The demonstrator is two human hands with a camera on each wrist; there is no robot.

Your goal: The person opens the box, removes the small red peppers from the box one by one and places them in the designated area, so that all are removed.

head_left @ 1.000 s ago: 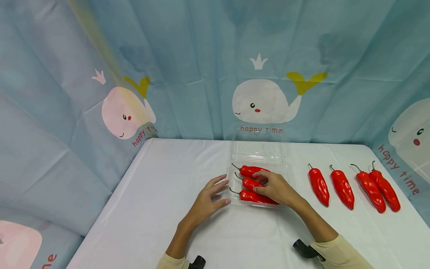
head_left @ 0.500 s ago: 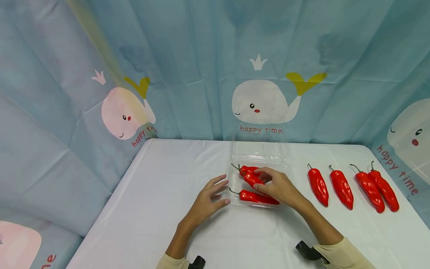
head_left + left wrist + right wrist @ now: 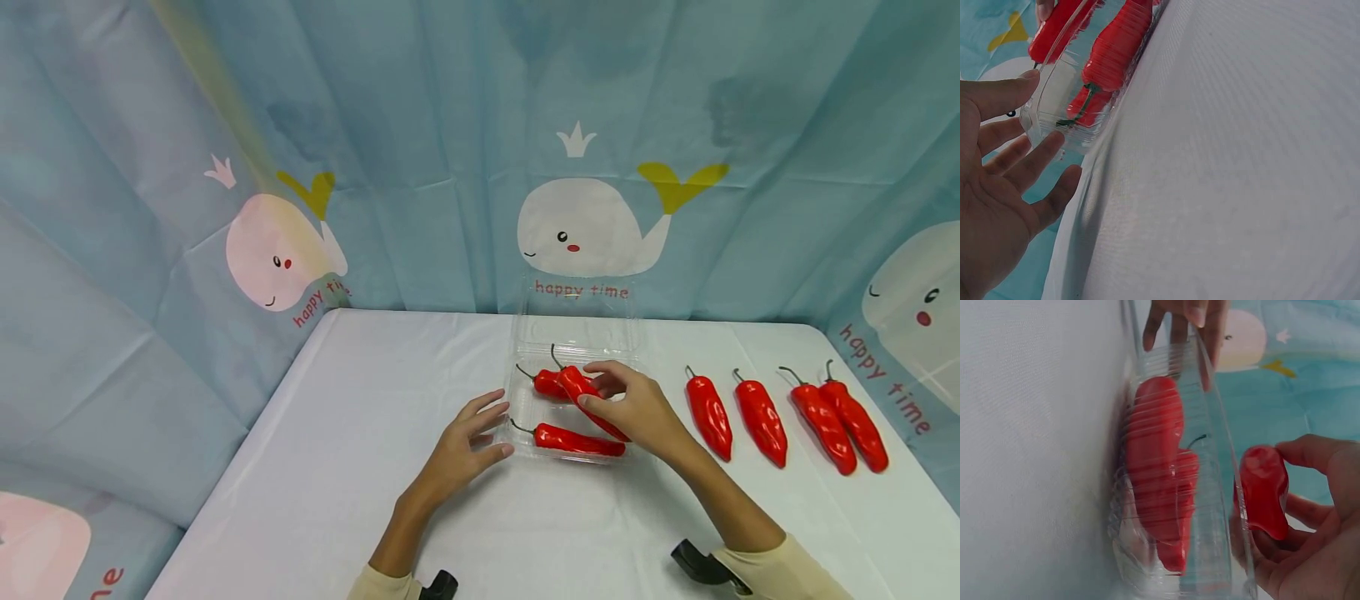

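Observation:
My right hand pinches a red chili pepper between thumb and fingers, tilted above a clear plastic box. In the right wrist view, this red chili pepper is outside the box's side wall, raised off the others. Inside the box lie one red chili pepper at the back, partly covered by the held one, and another red chili pepper along the front. My left hand stays at the box's left side, fingers spread. The left wrist view shows its fingertips close to the wall; contact is unclear.
The box's clear lid is folded back toward the curtain. Right of the box, several more red chili peppers lie in a row, from the nearest pepper to the farthest pepper. White cloth covers the table.
My right hand has lifted the middle chili pepper from between the other two and turned its stem end up and away, drawing slightly right. My left hand has kept its place.

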